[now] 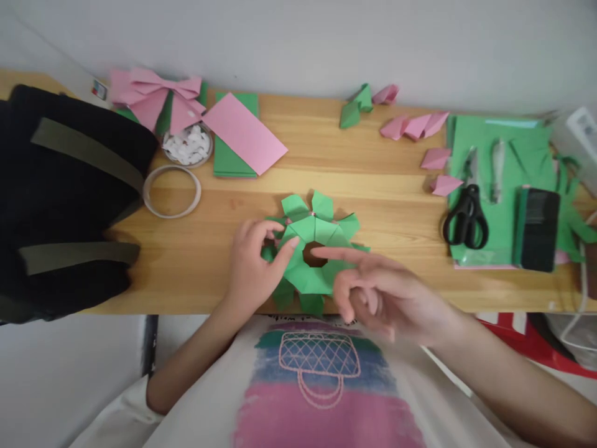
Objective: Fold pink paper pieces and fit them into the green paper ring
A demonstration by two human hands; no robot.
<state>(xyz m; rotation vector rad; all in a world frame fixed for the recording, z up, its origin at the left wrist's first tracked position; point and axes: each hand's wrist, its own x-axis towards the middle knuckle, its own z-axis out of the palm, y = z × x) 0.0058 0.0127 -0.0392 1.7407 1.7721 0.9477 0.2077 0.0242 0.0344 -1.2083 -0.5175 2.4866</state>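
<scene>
A green folded-paper ring (308,279) with petal-like flaps and a hole in its middle sits at the table's front edge. My left hand (255,261) grips the ring's left side, its thumb on top and its fingers at the outer flaps. Over the ring's right side is my right hand (377,286), index finger stretched out across the central hole and the other fingers loosely curled. Nothing shows in the right hand. Small pinkish bits show between the ring's upper flaps.
Pink and green paper (245,134), a tape roll (198,193) and a bowl of white pieces (188,147) lie left, beside a black bag (69,205). Folded pink pieces (415,126), scissors (466,218) and a dark box-like object (538,230) are right.
</scene>
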